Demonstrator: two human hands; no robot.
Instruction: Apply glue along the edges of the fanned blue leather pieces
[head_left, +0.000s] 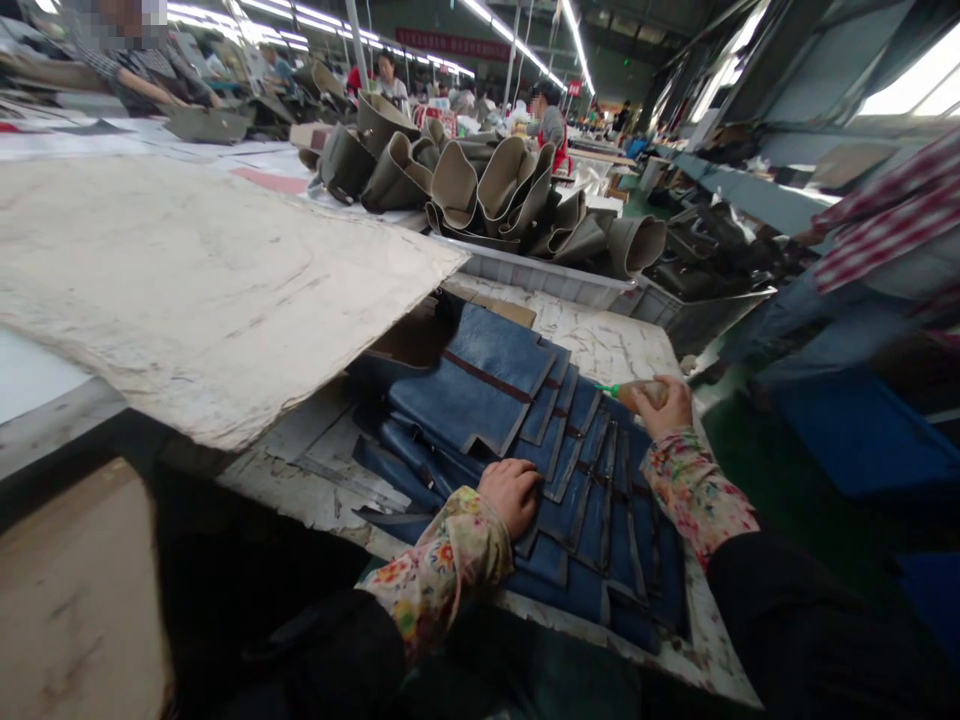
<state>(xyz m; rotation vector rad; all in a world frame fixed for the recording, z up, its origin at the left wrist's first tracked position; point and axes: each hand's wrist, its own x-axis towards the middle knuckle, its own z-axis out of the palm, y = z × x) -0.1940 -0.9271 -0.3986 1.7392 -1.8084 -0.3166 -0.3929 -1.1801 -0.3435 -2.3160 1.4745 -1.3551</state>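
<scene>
Blue leather panels [480, 385] with dark edges and brown straps lie overlapped like shingles on a worn white board. My left hand [512, 495] rests on top of the panels near their left side, its fingers slightly bent and holding nothing visible. Beyond it to the right, my right hand [667, 408] is closed around a brown bottle [643, 393] with a green tip. That tip points left, over the far right edges of the panels. Floral sleeve covers show on both forearms.
A large pale board [217, 280] juts in from the left above the worn white table [607, 335]. Behind stands a grey crate [540, 275] with several curled olive leather pieces [480, 185]. A person in a checked shirt [892, 225] is at the right; others work farther back.
</scene>
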